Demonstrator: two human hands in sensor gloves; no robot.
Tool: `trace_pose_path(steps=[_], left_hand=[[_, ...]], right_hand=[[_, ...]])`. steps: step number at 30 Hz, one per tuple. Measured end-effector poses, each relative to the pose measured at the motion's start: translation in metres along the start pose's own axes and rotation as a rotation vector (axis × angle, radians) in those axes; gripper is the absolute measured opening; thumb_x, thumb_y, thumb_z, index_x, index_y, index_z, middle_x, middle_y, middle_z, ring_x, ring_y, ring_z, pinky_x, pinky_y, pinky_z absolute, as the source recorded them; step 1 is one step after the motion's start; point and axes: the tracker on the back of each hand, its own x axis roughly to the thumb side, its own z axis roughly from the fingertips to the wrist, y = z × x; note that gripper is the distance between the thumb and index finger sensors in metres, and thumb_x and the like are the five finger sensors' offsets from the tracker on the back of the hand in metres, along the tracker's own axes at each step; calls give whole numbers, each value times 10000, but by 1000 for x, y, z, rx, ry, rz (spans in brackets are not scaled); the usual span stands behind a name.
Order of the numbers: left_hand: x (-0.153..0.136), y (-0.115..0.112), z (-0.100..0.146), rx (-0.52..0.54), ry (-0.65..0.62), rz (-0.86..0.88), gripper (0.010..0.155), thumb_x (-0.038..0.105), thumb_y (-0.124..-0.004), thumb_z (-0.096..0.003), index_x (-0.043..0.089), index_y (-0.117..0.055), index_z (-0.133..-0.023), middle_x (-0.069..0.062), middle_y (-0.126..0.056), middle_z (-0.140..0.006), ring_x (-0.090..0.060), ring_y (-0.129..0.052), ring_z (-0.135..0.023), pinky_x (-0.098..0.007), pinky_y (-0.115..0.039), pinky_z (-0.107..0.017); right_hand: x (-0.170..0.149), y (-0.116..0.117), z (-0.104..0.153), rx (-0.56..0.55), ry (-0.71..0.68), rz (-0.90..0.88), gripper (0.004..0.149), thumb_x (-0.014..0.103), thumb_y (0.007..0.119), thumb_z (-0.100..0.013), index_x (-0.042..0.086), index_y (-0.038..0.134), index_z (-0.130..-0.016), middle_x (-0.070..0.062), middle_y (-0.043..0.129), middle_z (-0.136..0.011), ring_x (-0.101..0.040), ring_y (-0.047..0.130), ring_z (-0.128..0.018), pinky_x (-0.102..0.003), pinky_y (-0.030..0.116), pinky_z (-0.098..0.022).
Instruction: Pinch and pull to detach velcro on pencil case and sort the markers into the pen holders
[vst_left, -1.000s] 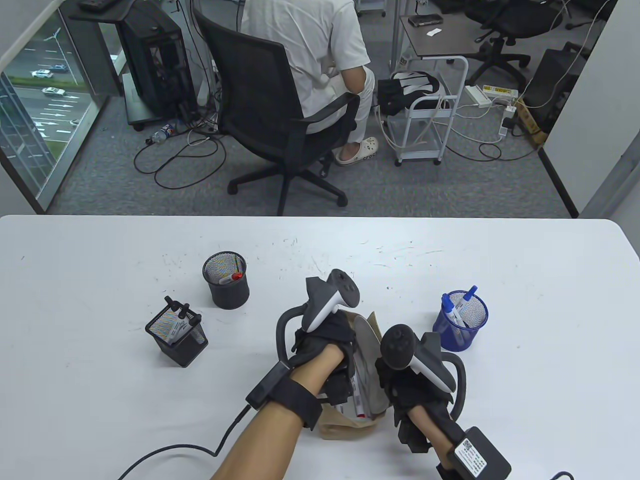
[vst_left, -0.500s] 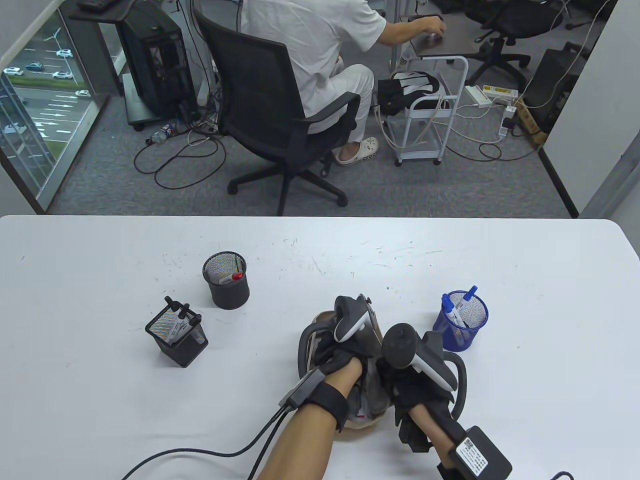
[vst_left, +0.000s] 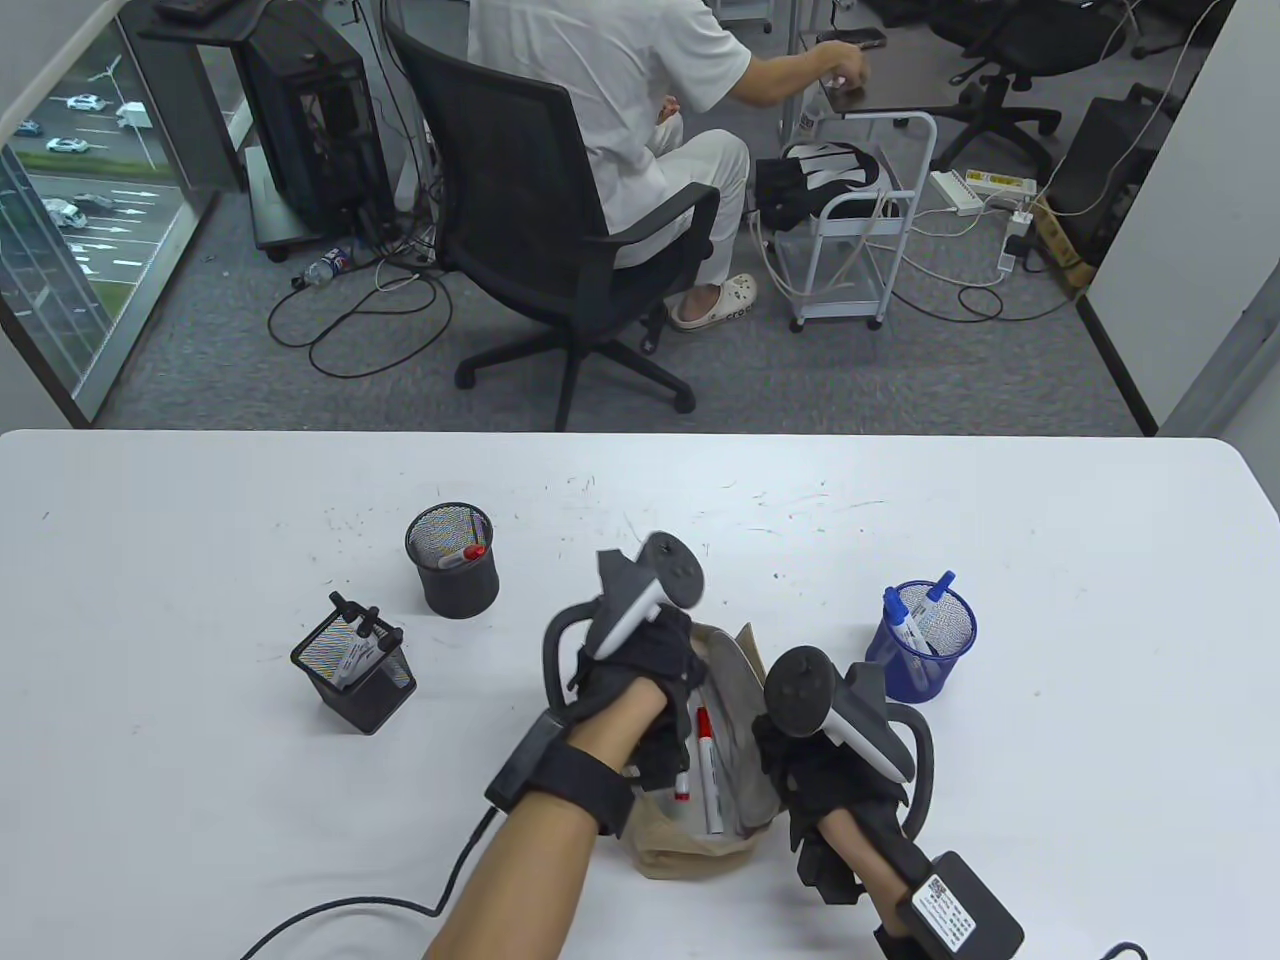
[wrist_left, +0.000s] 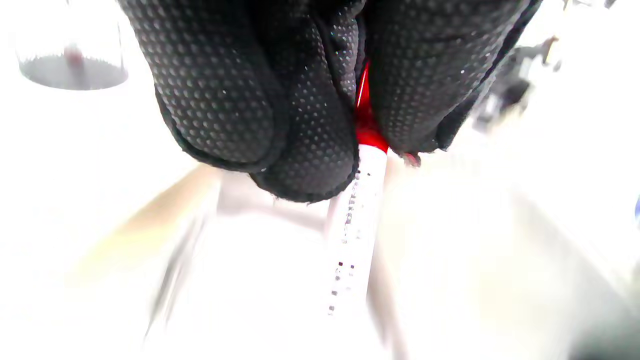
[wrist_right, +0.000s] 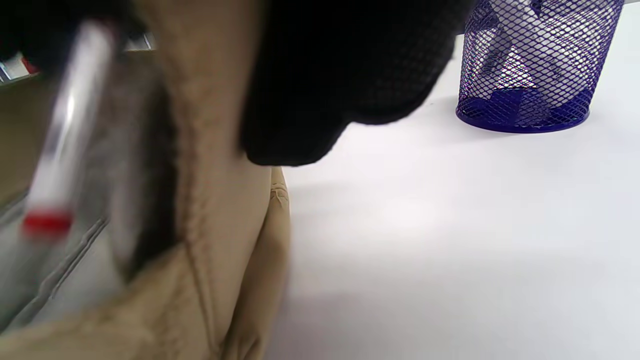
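My left hand (vst_left: 640, 690) has come back out of the pencil case (vst_left: 735, 700) since half a second ago, when it was buried in the opening. Now it has a red marker (wrist_left: 357, 220) with it. Wrist view confirms: left fingers (wrist_left: 300, 125) curled tight round the red cap end, white barrel hanging below them. So the velcro is off, the case is open, and the pick looks done; I reckon next is the carry.

Right hand (vst_left: 830, 770) sits on the case's right flap; it looks like it's holding it open, but I can't tell whether those fingers grip or just press.

A second red-ended marker (vst_left: 708, 765) lies inside the case, just beside my left fingers.

Further out on the worktop (vst_left: 1050, 560): blue holder (vst_left: 930, 640) right, square black holder (vst_left: 355, 675) left, round black holder (vst_left: 452, 560) with a red marker already in it. That's likely my target.
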Motion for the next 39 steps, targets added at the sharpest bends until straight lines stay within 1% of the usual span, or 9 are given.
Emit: trace_pose_path(steps=[1, 5, 7, 11, 16, 18, 22, 32, 39], left_hand=[[-11, 25, 1, 63, 12, 61, 543, 405, -1011, -391, 212, -934, -892, -38, -1102, -724, -164, -1171, -460, -281, -1032, -315], [-55, 96, 4, 308, 63, 183, 500, 391, -1012, -395, 230, -950, -865, -30, -1107, -730, -166, -1183, -476, -270, -1046, -316], [-77, 121, 4, 429, 118, 168, 487, 384, -1007, -400, 234, -954, -861, -32, -1107, -737, -169, -1187, -482, -268, -1050, -315], [-112, 140, -4, 561, 188, 120, 483, 376, -986, -423, 233, -939, -882, -33, -1093, -771, -165, -1186, -516, -259, -1053, -329], [-145, 136, -21, 587, 252, 106, 483, 379, -980, -430, 236, -931, -889, -27, -1091, -776, -159, -1183, -527, -256, -1052, -339], [-154, 131, -26, 561, 244, 154, 555, 397, -981, -425, 191, -896, -933, -58, -1071, -809, -176, -1180, -545, -267, -1050, -347], [-150, 128, -22, 542, 232, 147, 565, 389, -988, -419, 157, -902, -927, -86, -1073, -800, -200, -1178, -549, -281, -1050, -335], [-80, 117, 16, 376, 134, 72, 551, 386, -995, -411, 135, -931, -897, -105, -1096, -761, -217, -1183, -524, -295, -1052, -309], [-18, 71, 47, 214, 4, 5, 552, 390, -997, -409, 132, -936, -894, -109, -1097, -758, -226, -1182, -523, -301, -1050, -308]], right_hand=[[1, 0, 0, -2, 0, 4, 530, 301, 879, -479, -35, 808, -881, -149, 1051, -636, -167, 1083, -252, -293, 903, -170], [1, 1, 1, -6, 0, 8, 528, 301, 879, -479, -36, 809, -881, -149, 1051, -635, -167, 1084, -252, -292, 903, -170], [2, 1, 1, -6, 1, 9, 529, 300, 880, -478, -36, 809, -880, -149, 1052, -634, -166, 1084, -251, -292, 903, -170], [2, 1, 1, -7, 2, 8, 529, 301, 879, -479, -37, 809, -880, -149, 1052, -635, -166, 1084, -251, -293, 903, -170], [3, 1, 1, -11, 1, 14, 528, 300, 879, -479, -36, 809, -880, -148, 1053, -633, -167, 1083, -251, -292, 903, -170], [3, 2, 2, -13, 0, 18, 528, 300, 879, -479, -37, 809, -880, -149, 1052, -633, -166, 1084, -251, -292, 903, -170], [4, 2, 2, -14, 1, 18, 528, 300, 879, -479, -36, 808, -880, -149, 1053, -632, -166, 1083, -251, -292, 903, -170], [2, 1, 2, -5, 1, 3, 528, 301, 878, -479, -36, 807, -881, -148, 1051, -636, -166, 1084, -252, -292, 904, -170], [1, 1, 1, 1, 0, -7, 529, 301, 878, -480, -35, 807, -882, -149, 1051, -636, -167, 1084, -253, -293, 903, -171]])
